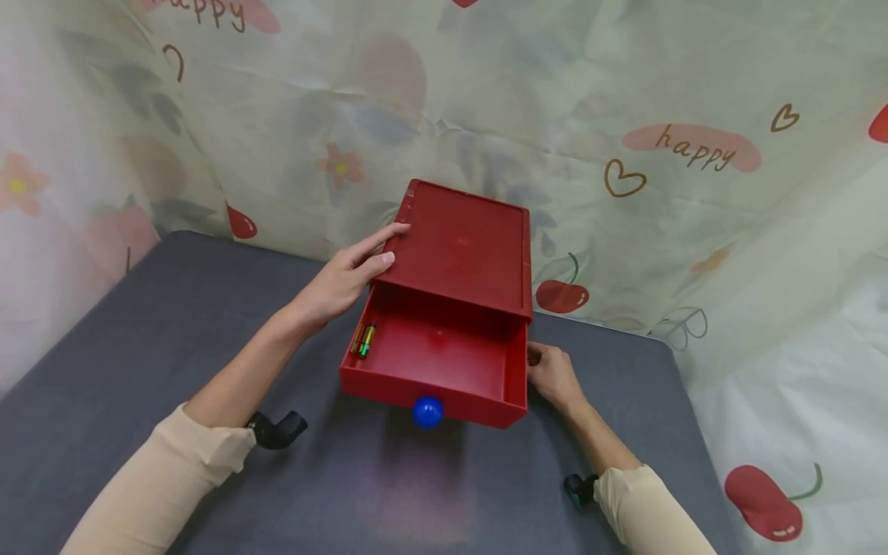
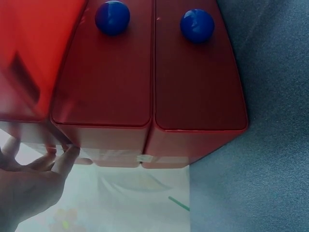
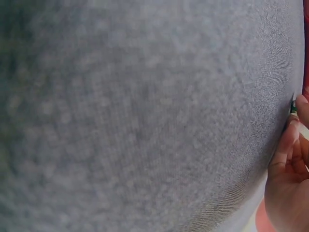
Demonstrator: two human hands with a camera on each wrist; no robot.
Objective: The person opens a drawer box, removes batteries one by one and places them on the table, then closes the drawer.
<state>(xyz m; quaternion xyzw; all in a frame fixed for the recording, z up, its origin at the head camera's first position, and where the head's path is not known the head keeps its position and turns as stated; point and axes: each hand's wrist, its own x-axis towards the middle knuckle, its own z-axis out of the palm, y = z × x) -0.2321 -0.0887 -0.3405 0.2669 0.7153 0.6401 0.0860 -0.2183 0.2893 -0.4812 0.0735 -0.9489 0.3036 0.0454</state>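
Note:
A red drawer cabinet (image 1: 461, 243) stands on the table with its top drawer (image 1: 451, 358) pulled out. A green-and-gold battery (image 1: 368, 341) lies along that drawer's left wall. My left hand (image 1: 343, 281) rests on the cabinet's upper left edge, fingers extended and thumb over the top; the left wrist view shows the fingers (image 2: 67, 159) against its side. Low beside the cabinet's right side, my right hand (image 1: 553, 374) pinches a battery (image 3: 293, 106) between thumb and fingertips. Only a small green bit of it shows in the right wrist view.
A blue knob (image 1: 428, 412) sticks out from the open drawer's front. Two closed drawers with blue knobs (image 2: 197, 25) sit below it. Grey cloth covers the table (image 1: 333, 478), and a printed curtain (image 1: 555, 92) hangs close behind the cabinet.

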